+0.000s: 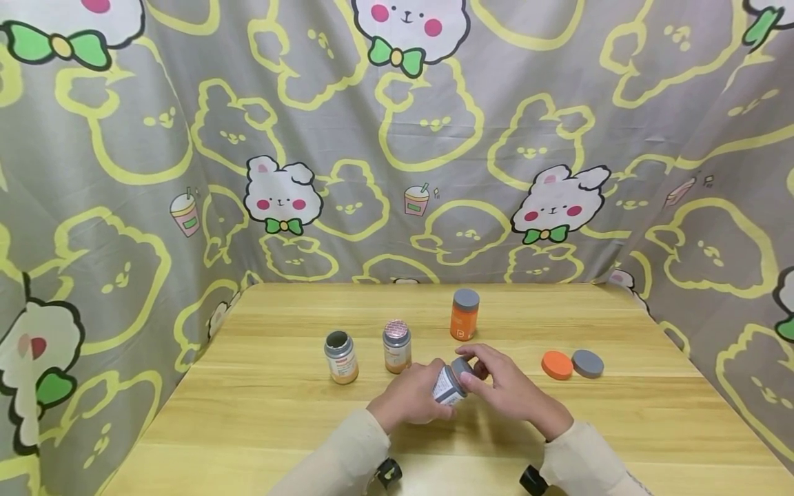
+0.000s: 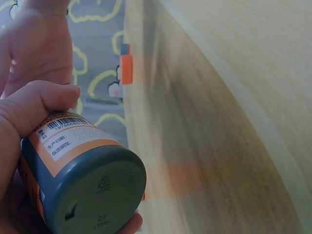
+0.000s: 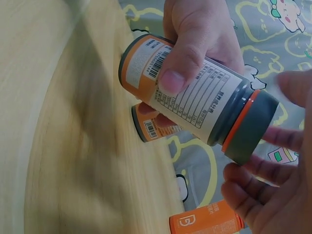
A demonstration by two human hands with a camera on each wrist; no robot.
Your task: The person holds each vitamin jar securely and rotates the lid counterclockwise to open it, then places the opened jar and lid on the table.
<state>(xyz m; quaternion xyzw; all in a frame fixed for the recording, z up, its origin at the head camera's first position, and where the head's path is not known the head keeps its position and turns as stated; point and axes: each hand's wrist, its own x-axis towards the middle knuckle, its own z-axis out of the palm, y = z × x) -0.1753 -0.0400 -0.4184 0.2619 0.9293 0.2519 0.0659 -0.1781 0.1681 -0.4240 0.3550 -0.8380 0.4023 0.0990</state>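
Observation:
My left hand (image 1: 414,394) grips a grey supplement bottle (image 3: 183,87) with an orange and white label, tilted over the table. Its thumb lies across the label, and the grey bottom (image 2: 105,195) faces the left wrist camera. At the bottle's other end is a grey cap (image 3: 252,127) with an orange ring under it. My right hand (image 1: 510,389) is at this cap, fingers curled loosely round it. In the right wrist view its thumb looks slightly apart from the cap. Left of the hands stand an uncapped open bottle (image 1: 342,359) and a bottle with a patterned seal (image 1: 397,350).
An orange bottle (image 1: 464,318) with a grey cap stands upright behind the hands. To the right, an orange lid (image 1: 557,365) and a grey lid (image 1: 587,364) lie side by side on the wooden table (image 1: 248,406). Patterned curtain (image 1: 347,207) surrounds the table's back and sides.

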